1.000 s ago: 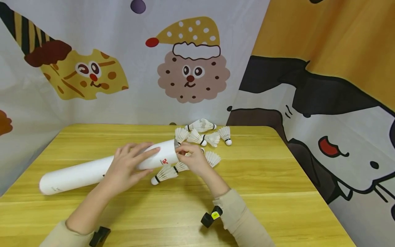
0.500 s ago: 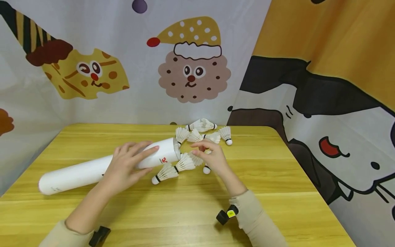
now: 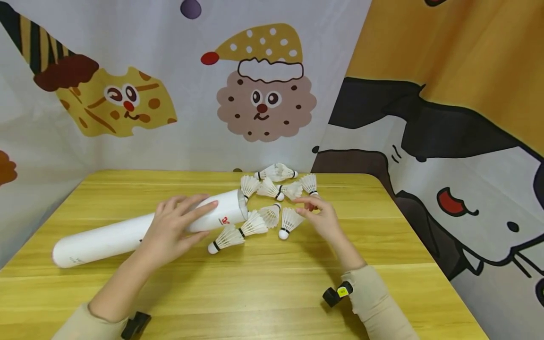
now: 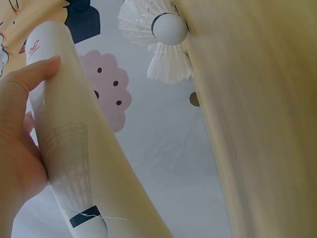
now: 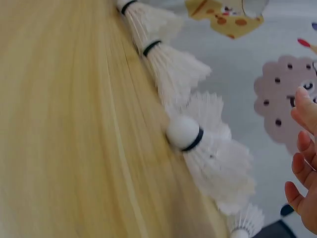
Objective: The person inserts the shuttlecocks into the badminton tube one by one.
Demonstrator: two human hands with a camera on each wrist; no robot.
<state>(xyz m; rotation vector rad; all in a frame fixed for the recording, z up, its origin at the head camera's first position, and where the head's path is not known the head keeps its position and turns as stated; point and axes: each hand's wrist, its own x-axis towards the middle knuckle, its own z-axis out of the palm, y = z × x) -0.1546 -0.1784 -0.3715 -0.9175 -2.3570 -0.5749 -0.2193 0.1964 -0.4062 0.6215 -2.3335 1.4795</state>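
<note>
My left hand [image 3: 170, 236] grips a long white shuttlecock tube [image 3: 99, 242], held aslant with its mouth toward the middle of the table. In the left wrist view a printed shuttlecock shows along the tube [image 4: 114, 183]. My right hand [image 3: 323, 219] hovers just right of a shuttlecock [image 3: 290, 222] whose cork points toward me; its loosely bent fingers hold nothing. In the right wrist view that hand [image 5: 306, 163] is partly cut off by the frame edge. Between tube mouth and right hand lie more shuttlecocks, among them a feathered one [image 3: 255, 223] nested against another [image 3: 229, 237].
Behind, several shuttlecocks lie near the table's far edge, including a pair [image 3: 277, 172] and a single one [image 3: 309, 183] at the right. A printed cloth [image 3: 170, 151] hangs behind the wooden table [image 3: 255, 293]. Both sleeves carry a black wrist camera [image 3: 337, 293].
My right hand has drawn away from the tube mouth to the right, passing over the shuttlecocks, and the one beside it now shows fully. The left hand and tube have barely moved.
</note>
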